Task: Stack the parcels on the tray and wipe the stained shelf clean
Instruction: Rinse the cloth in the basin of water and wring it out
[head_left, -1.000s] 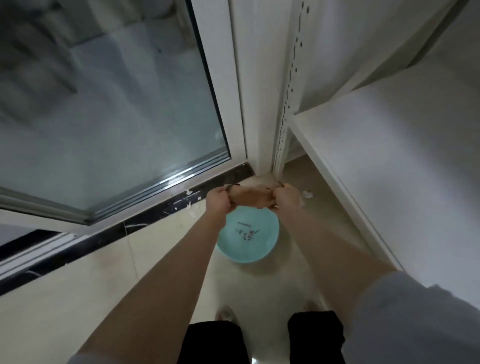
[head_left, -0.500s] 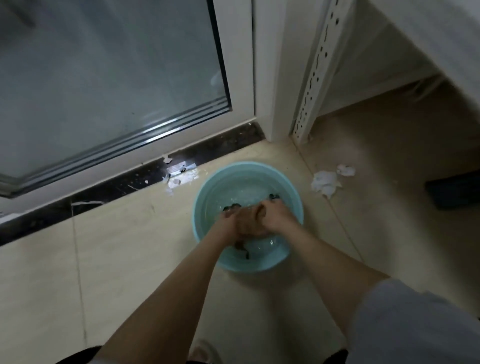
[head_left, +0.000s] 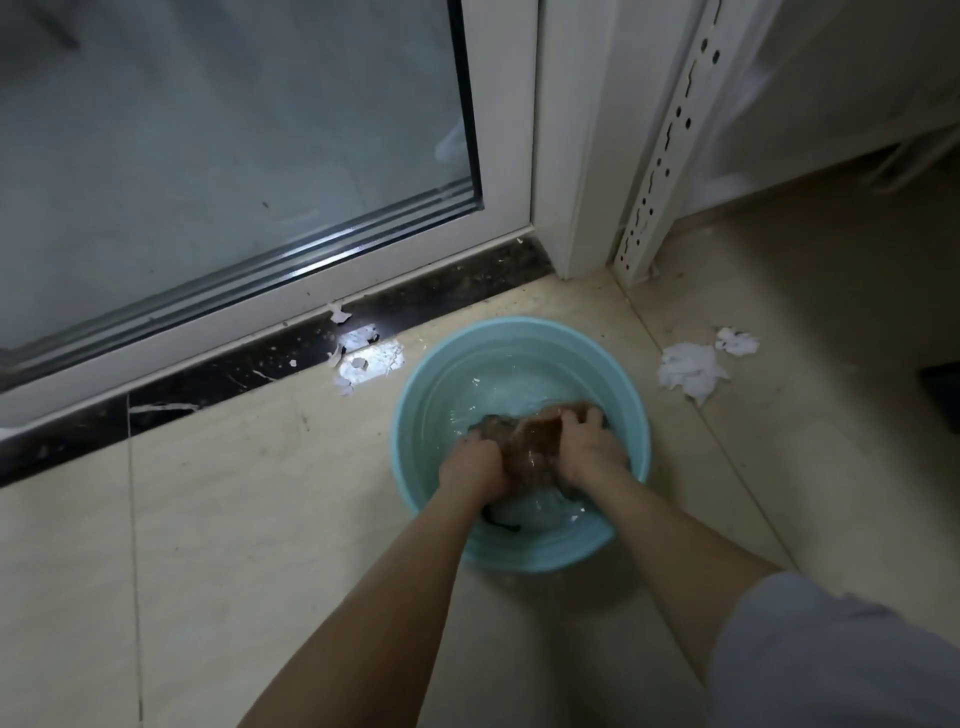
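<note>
Fingers (head_left: 584, 415) of both hands are gripping the cloth (head_left: 524, 441) underwater in the basin (head_left: 415, 395); probably rinsing it for the shelf.

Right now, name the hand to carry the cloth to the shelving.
Right, probably: left hand and right hand both grip the cloth in the basin, but the right lies nearer the shelving upright.
</note>
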